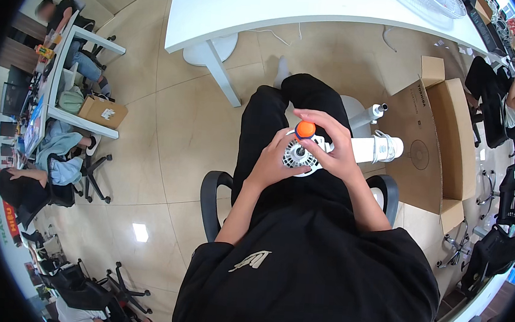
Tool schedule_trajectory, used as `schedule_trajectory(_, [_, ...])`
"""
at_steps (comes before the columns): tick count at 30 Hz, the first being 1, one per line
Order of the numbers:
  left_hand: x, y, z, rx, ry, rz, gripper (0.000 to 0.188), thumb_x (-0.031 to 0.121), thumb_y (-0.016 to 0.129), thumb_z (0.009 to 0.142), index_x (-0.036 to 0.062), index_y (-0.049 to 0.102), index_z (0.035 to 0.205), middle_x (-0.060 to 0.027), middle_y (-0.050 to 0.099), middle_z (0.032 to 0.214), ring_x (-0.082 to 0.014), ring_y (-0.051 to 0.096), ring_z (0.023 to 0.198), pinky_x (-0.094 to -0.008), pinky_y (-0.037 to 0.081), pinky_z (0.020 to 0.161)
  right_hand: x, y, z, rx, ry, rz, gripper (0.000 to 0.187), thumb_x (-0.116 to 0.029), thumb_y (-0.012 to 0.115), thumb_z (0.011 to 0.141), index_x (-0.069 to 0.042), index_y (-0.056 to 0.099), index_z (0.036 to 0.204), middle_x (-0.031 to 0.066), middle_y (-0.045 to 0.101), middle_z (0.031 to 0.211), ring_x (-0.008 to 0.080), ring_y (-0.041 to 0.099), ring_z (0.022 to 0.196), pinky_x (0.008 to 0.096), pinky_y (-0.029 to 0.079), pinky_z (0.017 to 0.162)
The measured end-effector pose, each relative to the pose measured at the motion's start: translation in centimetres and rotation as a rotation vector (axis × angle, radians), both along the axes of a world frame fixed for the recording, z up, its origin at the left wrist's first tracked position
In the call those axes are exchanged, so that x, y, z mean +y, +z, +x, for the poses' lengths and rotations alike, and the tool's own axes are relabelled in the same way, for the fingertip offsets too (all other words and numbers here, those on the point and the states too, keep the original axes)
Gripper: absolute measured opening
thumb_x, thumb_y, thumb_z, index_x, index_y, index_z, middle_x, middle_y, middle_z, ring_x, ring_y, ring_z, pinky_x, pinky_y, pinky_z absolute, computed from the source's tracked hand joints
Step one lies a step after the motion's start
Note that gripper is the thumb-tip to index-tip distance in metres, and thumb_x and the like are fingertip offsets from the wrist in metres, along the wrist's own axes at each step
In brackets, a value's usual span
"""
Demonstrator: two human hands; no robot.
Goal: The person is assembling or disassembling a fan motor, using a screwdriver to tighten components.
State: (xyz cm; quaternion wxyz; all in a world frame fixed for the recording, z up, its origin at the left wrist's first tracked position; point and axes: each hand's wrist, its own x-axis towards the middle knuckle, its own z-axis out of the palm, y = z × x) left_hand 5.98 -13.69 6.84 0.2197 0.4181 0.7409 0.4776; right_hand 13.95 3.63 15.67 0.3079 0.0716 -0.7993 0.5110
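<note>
Hands (306,153) gripping fan motor (298,156), brown carton (446,139) right

The motor part (299,156) sits on your lap, btw both hands. Table (233,8) is in front; cardboard box (446,145) lies to your right.

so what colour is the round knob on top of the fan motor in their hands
Orange: the knob sits atop the white motor housing, clearest in the head view.

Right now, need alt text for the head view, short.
Seen from above, a seated person in black holds a white fan motor unit over their lap: the left hand steadies it while the right hand holds an orange-capped tool on its centre. An open cardboard box lies on the tiled floor to the right, a white table ahead.
</note>
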Motion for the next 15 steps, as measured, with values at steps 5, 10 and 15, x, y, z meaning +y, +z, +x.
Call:
schedule_trajectory(5, [-0.08, -0.54, -0.12, 0.030, -0.003, 0.000, 0.085, 0.036, 0.093, 0.073, 0.0082, 0.051, 0.141, -0.0114, 0.056, 0.139, -0.0345, 0.062, 0.124, -0.0434, 0.052, 0.102, -0.09, -0.05, 0.00, -0.072, -0.039, -0.053, 0.042, -0.006, 0.080, 0.086, -0.001, 0.067, 0.126, 0.0146, 0.074, 0.119, 0.0309, 0.072, 0.106, 0.0384, 0.056, 0.095])
schedule_trajectory(10, [-0.11, -0.80, -0.17, 0.039, 0.003, 0.001, 0.085, 0.038, 0.093, 0.073, 0.0091, 0.051, 0.141, -0.0123, 0.054, 0.142, -0.0357, 0.062, 0.125, -0.0441, 0.052, 0.102, -0.50, -0.30, -0.04, -0.086, -0.107, -0.043, 0.046, -0.007, 0.083, 0.083, -0.003, 0.068, 0.126, 0.0127, 0.075, 0.119, 0.0285, 0.072, 0.102, 0.0358, 0.056, 0.090])
schedule_trajectory(15, [-0.10, -0.95, -0.29, 0.050, -0.007, -0.007, 0.086, 0.040, 0.094, 0.072, 0.0097, 0.050, 0.141, -0.0133, 0.053, 0.144, -0.0370, 0.062, 0.125, -0.0442, 0.052, 0.102, -0.77, -0.42, 0.00, -0.083, -0.184, 0.000, 0.048, -0.007, 0.085, 0.080, -0.005, 0.070, 0.125, 0.0098, 0.076, 0.120, 0.0257, 0.072, 0.097, 0.0336, 0.055, 0.083])
